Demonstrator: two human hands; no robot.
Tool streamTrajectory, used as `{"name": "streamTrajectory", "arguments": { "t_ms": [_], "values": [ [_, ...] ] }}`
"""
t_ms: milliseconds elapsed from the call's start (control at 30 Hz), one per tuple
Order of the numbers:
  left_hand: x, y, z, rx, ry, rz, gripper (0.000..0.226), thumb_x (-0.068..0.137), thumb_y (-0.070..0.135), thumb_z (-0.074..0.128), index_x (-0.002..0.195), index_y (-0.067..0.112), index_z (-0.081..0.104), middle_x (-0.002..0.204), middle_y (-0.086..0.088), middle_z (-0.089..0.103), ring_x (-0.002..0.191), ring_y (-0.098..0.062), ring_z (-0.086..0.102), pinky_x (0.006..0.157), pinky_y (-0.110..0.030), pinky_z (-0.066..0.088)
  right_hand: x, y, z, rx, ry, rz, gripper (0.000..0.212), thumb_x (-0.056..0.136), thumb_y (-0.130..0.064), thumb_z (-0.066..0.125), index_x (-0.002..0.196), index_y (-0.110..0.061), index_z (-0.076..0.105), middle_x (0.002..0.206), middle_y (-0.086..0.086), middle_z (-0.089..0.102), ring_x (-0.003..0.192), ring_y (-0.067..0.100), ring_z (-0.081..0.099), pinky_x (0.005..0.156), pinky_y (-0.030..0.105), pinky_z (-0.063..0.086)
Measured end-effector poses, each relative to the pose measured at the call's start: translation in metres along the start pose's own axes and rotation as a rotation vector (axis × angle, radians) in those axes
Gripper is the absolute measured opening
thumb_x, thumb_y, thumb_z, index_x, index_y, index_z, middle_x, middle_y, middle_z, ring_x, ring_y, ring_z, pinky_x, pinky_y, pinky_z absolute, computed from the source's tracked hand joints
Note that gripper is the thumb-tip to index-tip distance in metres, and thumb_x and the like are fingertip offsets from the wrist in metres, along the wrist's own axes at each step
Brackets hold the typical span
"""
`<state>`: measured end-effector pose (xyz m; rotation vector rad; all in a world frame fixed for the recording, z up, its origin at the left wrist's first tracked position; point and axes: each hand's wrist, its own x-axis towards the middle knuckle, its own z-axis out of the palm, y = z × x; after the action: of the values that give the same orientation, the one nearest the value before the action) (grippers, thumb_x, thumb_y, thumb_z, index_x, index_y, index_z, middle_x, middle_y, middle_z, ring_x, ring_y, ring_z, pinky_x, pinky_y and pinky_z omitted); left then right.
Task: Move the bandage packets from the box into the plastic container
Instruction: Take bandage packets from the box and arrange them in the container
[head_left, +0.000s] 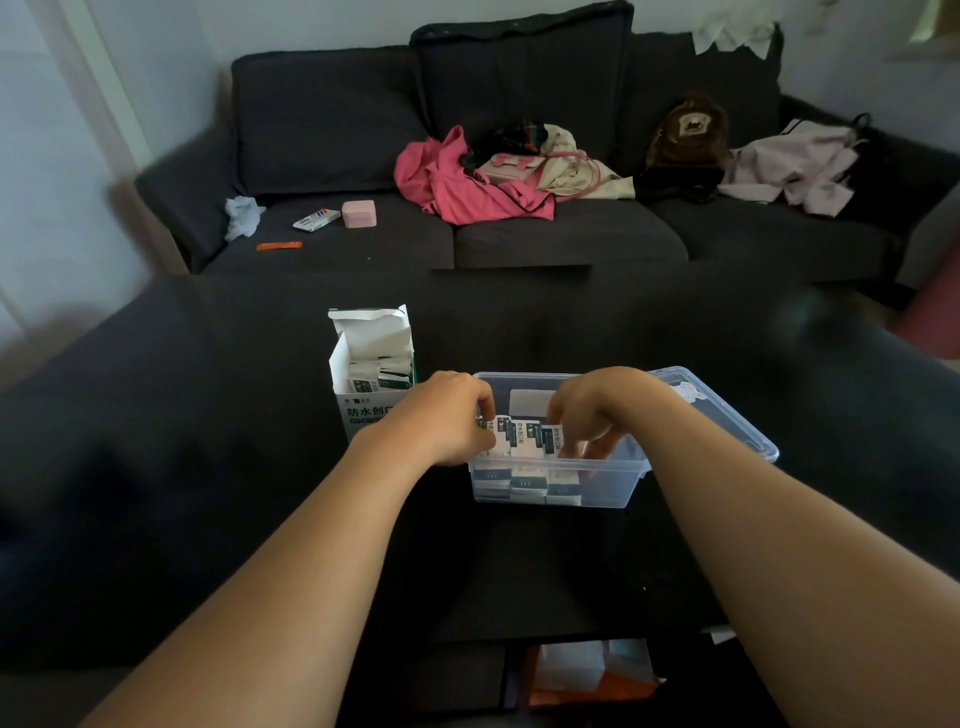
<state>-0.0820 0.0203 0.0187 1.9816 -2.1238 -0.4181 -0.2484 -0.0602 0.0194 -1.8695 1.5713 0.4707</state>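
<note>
A clear plastic container (602, 491) sits on the dark table in front of me. Inside it stand several white bandage packets (519, 439) in a row. My left hand (452, 418) curls over the container's left rim and pinches the leftmost packets. My right hand (587, 415) reaches into the container from above, its fingers curled round the packets at the right end of the row. To the left stands the open white bandage box (371, 364), flap up, with more packets (376, 376) visible inside.
The container's clear lid (727, 415) lies behind and to its right. A dark sofa (519, 234) beyond the table holds pink clothing (457, 182), a pink case (358, 213), a brown bag (685, 135) and small items. Boxes (587, 670) sit under the table's near edge.
</note>
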Motion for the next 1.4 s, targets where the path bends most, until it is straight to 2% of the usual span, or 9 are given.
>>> {"name": "streamTrajectory", "arguments": {
  "t_ms": [200, 367, 467, 567, 767, 833, 1000, 1167, 1400],
  "values": [
    [0.002, 0.000, 0.002, 0.024, 0.002, 0.007, 0.026, 0.091, 0.027, 0.072, 0.117, 0.027, 0.068, 0.127, 0.001, 0.058, 0.108, -0.018, 0.059, 0.084, -0.028, 0.049, 0.001, 0.000, 0.001, 0.029, 0.028, 0.024, 0.050, 0.092, -0.009, 0.069, 0.139, -0.010, 0.055, 0.120, 0.011, 0.068, 0.089, 0.021, 0.074, 0.079, 0.032, 0.063],
    [0.004, -0.003, -0.002, 0.012, 0.074, 0.016, 0.015, 0.094, 0.039, 0.067, 0.105, 0.029, 0.067, 0.101, 0.003, 0.061, 0.086, -0.016, 0.061, 0.073, -0.032, 0.050, -0.022, -0.002, -0.012, 0.067, 0.219, -0.040, 0.039, 0.089, -0.006, 0.071, 0.126, -0.005, 0.058, 0.096, 0.015, 0.071, 0.077, 0.023, 0.075, 0.073, 0.036, 0.063],
    [0.002, -0.007, -0.018, -0.085, 0.308, 0.063, 0.006, 0.095, 0.036, 0.067, 0.092, 0.031, 0.069, 0.084, 0.006, 0.067, 0.073, -0.012, 0.063, 0.061, -0.026, 0.043, -0.033, -0.012, -0.019, 0.092, 0.439, -0.339, 0.015, 0.091, -0.010, 0.070, 0.105, -0.014, 0.066, 0.088, 0.005, 0.069, 0.069, 0.012, 0.070, 0.060, 0.023, 0.058],
    [-0.006, -0.020, -0.033, -0.276, 0.654, 0.029, 0.009, 0.088, 0.030, 0.071, 0.081, 0.025, 0.072, 0.063, 0.010, 0.066, 0.061, -0.007, 0.063, 0.058, -0.023, 0.046, -0.037, -0.036, -0.013, 0.173, 0.736, -0.615, 0.005, 0.088, -0.020, 0.076, 0.086, -0.023, 0.073, 0.082, -0.008, 0.069, 0.072, 0.002, 0.065, 0.073, 0.025, 0.057],
    [-0.019, -0.062, -0.046, -0.550, 1.041, -0.248, 0.013, 0.077, 0.016, 0.067, 0.089, 0.021, 0.066, 0.063, 0.004, 0.055, 0.056, -0.009, 0.050, 0.058, -0.026, 0.041, -0.028, -0.096, 0.012, 0.119, 0.827, -0.804, 0.010, 0.084, -0.015, 0.077, 0.089, -0.023, 0.079, 0.088, -0.005, 0.074, 0.084, 0.013, 0.068, 0.080, 0.038, 0.059],
    [-0.021, -0.075, -0.046, -0.532, 0.998, -0.331, 0.027, 0.076, 0.022, 0.070, 0.101, 0.021, 0.061, 0.077, 0.000, 0.055, 0.067, -0.015, 0.052, 0.059, -0.028, 0.037, -0.024, -0.109, 0.015, 0.063, 0.815, -0.778, 0.017, 0.084, -0.011, 0.074, 0.091, -0.026, 0.079, 0.092, -0.004, 0.074, 0.086, 0.017, 0.068, 0.079, 0.038, 0.058],
    [-0.023, -0.099, -0.032, -0.445, 0.557, -0.466, 0.058, 0.083, 0.048, 0.069, 0.131, 0.016, 0.057, 0.116, -0.004, 0.063, 0.099, -0.025, 0.065, 0.079, -0.035, 0.052, -0.016, -0.139, 0.014, -0.078, 0.843, -0.659, 0.019, 0.084, -0.012, 0.073, 0.093, -0.028, 0.076, 0.099, 0.000, 0.069, 0.090, 0.024, 0.067, 0.079, 0.040, 0.058],
    [-0.026, -0.102, -0.026, -0.467, 0.516, -0.498, 0.024, 0.095, 0.025, 0.054, 0.082, 0.012, 0.071, 0.081, -0.010, 0.073, 0.066, -0.025, 0.070, 0.056, -0.034, 0.058, -0.011, -0.156, 0.017, -0.161, 0.809, -0.571, 0.022, 0.082, -0.009, 0.076, 0.101, -0.020, 0.073, 0.105, 0.005, 0.064, 0.085, 0.027, 0.065, 0.078, 0.039, 0.057],
    [-0.028, -0.103, -0.025, -0.424, 0.515, -0.448, 0.019, 0.092, 0.026, 0.064, 0.077, 0.016, 0.070, 0.077, -0.009, 0.073, 0.064, -0.028, 0.072, 0.063, -0.041, 0.063, -0.004, -0.161, 0.024, -0.186, 0.775, -0.579, 0.015, 0.088, -0.012, 0.071, 0.095, -0.023, 0.078, 0.100, 0.004, 0.067, 0.082, 0.027, 0.066, 0.070, 0.034, 0.054]
  ]
}}
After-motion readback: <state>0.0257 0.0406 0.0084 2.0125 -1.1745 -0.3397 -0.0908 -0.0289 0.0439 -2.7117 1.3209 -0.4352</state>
